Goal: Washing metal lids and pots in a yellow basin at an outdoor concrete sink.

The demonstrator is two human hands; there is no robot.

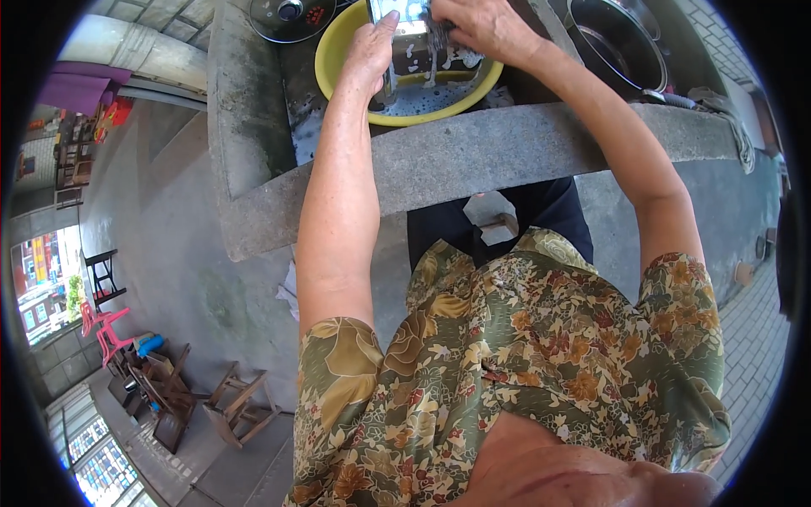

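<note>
My left hand (pixel 373 56) grips the side of a shiny, wet metal piece with flat faces (pixel 411 19), its thumb along the edge. The upper end of this piece is cut off by the picture's top edge. My right hand (pixel 488 29) is closed against the other side, with a small greyish stringy patch (pixel 438 35) under its fingers that I cannot make out clearly. Both hands are above a yellow plastic basin (pixel 397 119) holding soapy water (pixel 427 99). White suds run down below the metal piece.
The basin stands in a grey concrete sink with a thick front wall (pixel 473 156). A glass lid (pixel 288 12) lies at the back left. To the right sit a large metal pot (pixel 604 59) and a draped cloth (pixel 743 144). Wooden stools (pixel 239 406) stand on the floor at left.
</note>
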